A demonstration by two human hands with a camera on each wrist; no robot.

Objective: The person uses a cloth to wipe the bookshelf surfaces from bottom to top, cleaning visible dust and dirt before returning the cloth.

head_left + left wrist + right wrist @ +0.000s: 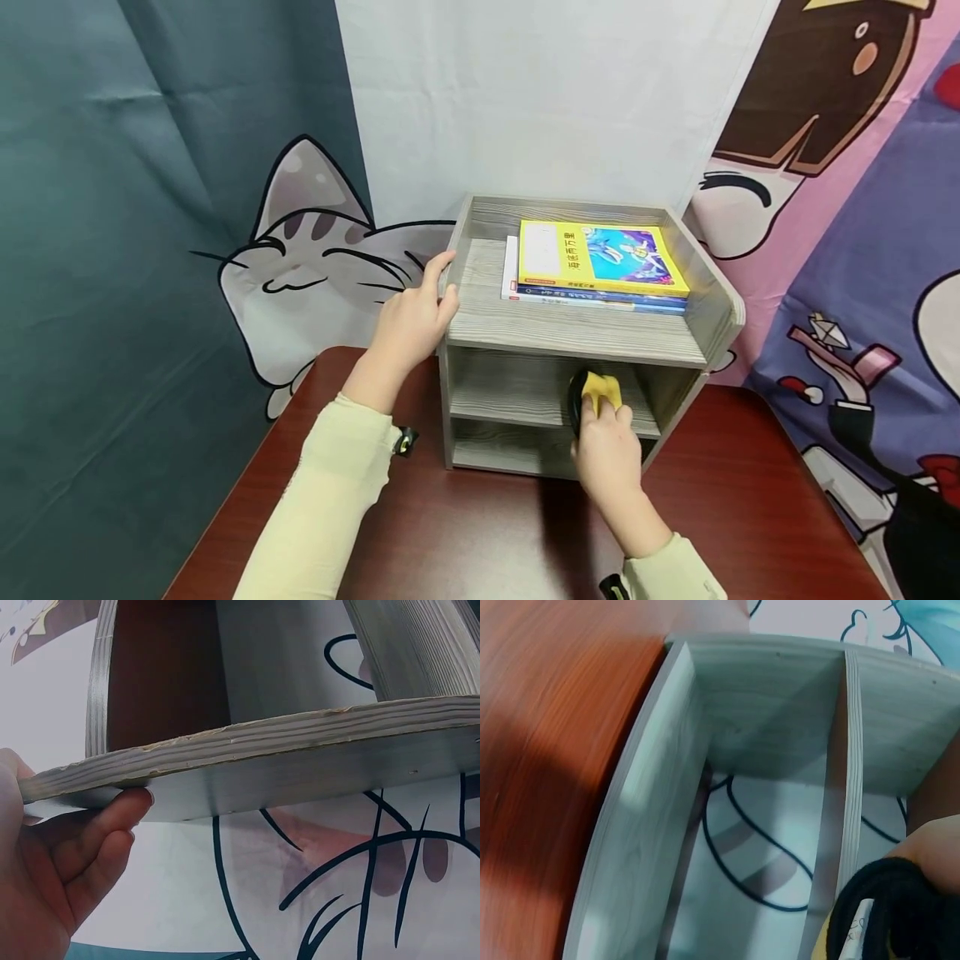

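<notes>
A small grey wood-grain shelf (577,342) stands on the table. My left hand (415,321) grips the edge of its left side panel; in the left wrist view, fingertips (135,804) lie against the panel's outer face. At the right part of the middle compartment, my right hand (611,450) holds a folded yellow and black cloth (602,387) at the middle board. The right wrist view catches the cloth's black fuzzy side (889,889) with a white tag, close by the board's front edge; most of that hand is out of frame there.
Several books (600,258), a yellow one uppermost, lie stacked on the shelf's top. Raised panels border that top at the back and sides. The dark red table (480,533) extends in front and to both sides. Printed cloth hangings (555,100) stand behind the shelf.
</notes>
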